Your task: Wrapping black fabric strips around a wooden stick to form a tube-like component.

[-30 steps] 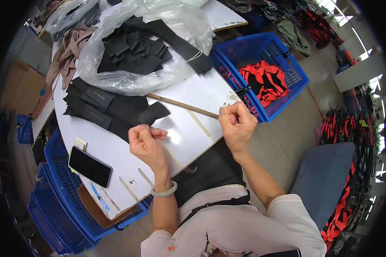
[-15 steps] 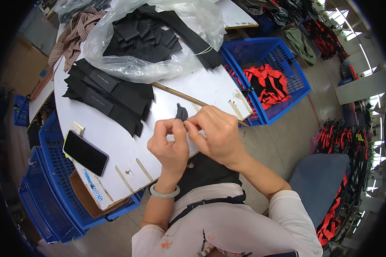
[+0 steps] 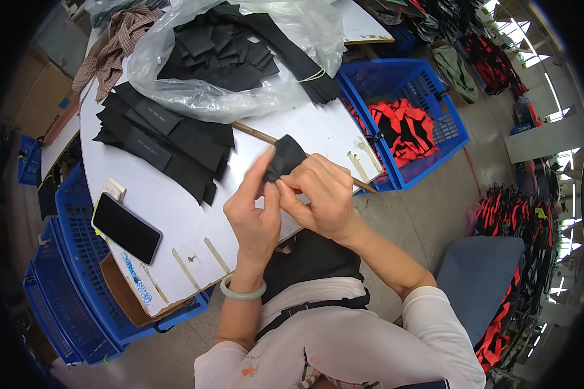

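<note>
Compared with half a second ago, both hands have lifted the small black fabric piece (image 3: 283, 157) higher above the white table (image 3: 175, 214), and it now shows clearly.

At nine o'clock lies a glossy black phone (image 3: 126, 227). At eleven o'clock, flat matte black strips (image 3: 165, 142) fan out, with a crinkled clear plastic bag (image 3: 240, 58) at twelve.

The left hand (image 3: 254, 214) pinches the soft, folded piece; the right hand (image 3: 321, 198) grips its lower edge. A blue lattice crate (image 3: 435, 129) sits at two o'clock.
</note>
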Demonstrator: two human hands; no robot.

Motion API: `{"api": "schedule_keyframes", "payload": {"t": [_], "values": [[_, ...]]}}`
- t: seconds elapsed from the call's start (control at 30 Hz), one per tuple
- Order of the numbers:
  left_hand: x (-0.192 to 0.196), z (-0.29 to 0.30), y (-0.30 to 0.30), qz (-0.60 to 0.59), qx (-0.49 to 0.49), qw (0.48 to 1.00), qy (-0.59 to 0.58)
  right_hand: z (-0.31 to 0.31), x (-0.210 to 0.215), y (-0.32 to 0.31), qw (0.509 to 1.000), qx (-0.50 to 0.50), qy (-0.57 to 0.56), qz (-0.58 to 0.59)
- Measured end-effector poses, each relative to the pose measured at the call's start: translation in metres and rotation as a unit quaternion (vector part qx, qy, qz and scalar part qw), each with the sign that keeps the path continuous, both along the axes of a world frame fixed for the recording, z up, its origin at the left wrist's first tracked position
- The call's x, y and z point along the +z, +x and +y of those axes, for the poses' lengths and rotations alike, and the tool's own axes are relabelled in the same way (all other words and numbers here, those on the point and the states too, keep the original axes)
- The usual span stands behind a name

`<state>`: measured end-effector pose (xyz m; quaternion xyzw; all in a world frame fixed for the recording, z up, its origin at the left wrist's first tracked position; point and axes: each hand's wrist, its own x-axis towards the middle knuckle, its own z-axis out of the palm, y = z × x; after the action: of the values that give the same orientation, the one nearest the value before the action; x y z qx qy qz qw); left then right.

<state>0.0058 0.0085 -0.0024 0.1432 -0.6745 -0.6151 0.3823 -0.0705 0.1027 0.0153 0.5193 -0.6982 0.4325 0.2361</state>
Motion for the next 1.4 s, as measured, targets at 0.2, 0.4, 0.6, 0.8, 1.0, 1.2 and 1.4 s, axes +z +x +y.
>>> {"api": "schedule_keyframes", "payload": {"t": [0.2, 0.4, 0.6, 0.8, 1.0, 1.2, 1.4], "values": [[-0.004, 0.017, 0.001, -0.006, 0.097, 0.986, 0.134, -0.003, -0.008, 0.008, 0.999, -0.033, -0.012, -0.008], [-0.009, 0.008, -0.006, 0.108, -0.030, 0.930, 0.349, 0.004, -0.006, 0.013, 0.978, -0.020, -0.049, -0.202], [-0.009, 0.012, 0.002, 0.104, -0.117, 0.898, 0.410, 0.020, 0.001, 0.009, 0.950, -0.077, -0.028, -0.301], [-0.006, 0.001, 0.012, 0.027, -0.235, 0.773, 0.589, 0.023, 0.008, -0.001, 0.936, 0.005, -0.098, -0.338], [-0.003, 0.006, 0.015, -0.005, -0.283, 0.712, 0.643, 0.031, 0.012, 0.004, 0.917, -0.032, 0.014, -0.396], [-0.006, 0.009, 0.017, 0.020, -0.313, 0.506, 0.804, 0.027, 0.002, 0.011, 0.976, -0.136, -0.056, -0.162], [-0.009, 0.016, 0.014, 0.038, -0.288, 0.478, 0.829, 0.030, -0.003, 0.009, 0.983, -0.105, -0.042, -0.148]]}}
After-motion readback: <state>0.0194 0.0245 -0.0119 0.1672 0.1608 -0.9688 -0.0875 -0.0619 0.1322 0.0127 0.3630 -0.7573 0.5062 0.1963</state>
